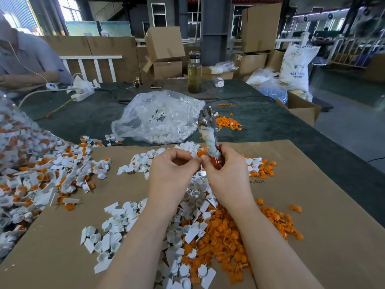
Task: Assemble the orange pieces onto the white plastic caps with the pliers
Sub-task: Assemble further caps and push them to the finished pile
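Right hand: your right hand [226,170] curled round the red handles of the pliers [210,132], which stood nearly upright with the metal head up and a rag wrapped round the shaft.
Left hand: your left hand [171,165] had its fingertips pinched together against your right thumb; what they held was too small to tell, though a bit of orange and white showed just above them.
White caps: the loose white plastic caps [116,230] lay in a heap under and to the left of your forearms on the brown cardboard sheet [312,205].
Orange pieces: the orange pieces [225,236] were piled beneath your right forearm, touching the white heap.
Finished pile: the assembled caps [52,170] spread along the left edge of the cardboard.
Beyond: a clear bag of white parts [158,117] and a glass bottle [194,73] sat on the dark table [270,122].
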Demonstrator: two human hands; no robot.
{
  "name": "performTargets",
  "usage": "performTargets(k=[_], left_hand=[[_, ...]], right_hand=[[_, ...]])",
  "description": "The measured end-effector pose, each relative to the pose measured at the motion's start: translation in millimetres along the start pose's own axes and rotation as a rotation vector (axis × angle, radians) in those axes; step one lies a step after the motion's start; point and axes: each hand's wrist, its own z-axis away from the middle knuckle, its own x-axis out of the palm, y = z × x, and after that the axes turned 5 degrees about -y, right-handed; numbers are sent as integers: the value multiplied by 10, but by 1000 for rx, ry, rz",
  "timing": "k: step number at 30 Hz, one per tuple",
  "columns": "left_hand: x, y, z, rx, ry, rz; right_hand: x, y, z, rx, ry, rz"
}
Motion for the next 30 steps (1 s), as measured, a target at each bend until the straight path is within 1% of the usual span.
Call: performTargets(k=[6, 9, 12, 15, 17, 22, 24, 26, 28, 30], left_hand=[[4, -47, -26, -7, 31, -55], [-19, -87, -53, 9, 29, -72], [-48, -105, -87, 20, 10, -8], [-63, -116, -103, 36, -4, 99], [-80, -126, -106, 57, -4, 143], [-144, -133, -131, 90, -9, 216], [-155, -128, -130, 90, -11, 225], [-163, -130, -133, 85, -6, 211], [-162, -136, -132, 76, 11, 132], [-138, -134, -117, 73, 28, 12]], right_hand=[[-47, 7, -24, -6, -135, 27], [-106, -1, -35, 46, -242, -73], [-250, 17, -44, 158, -389, -191], [-387, 43, -57, 235, -540, -185], [-428, 61, -58, 256, -609, -152], [-442, 43, -42, 247, -720, -110], [-449, 44, -37, 238, -743, -78], [-432, 53, -34, 216, -726, -64], [-381, 63, -39, 178, -629, -70], [-305, 68, -40, 126, -476, -73]])
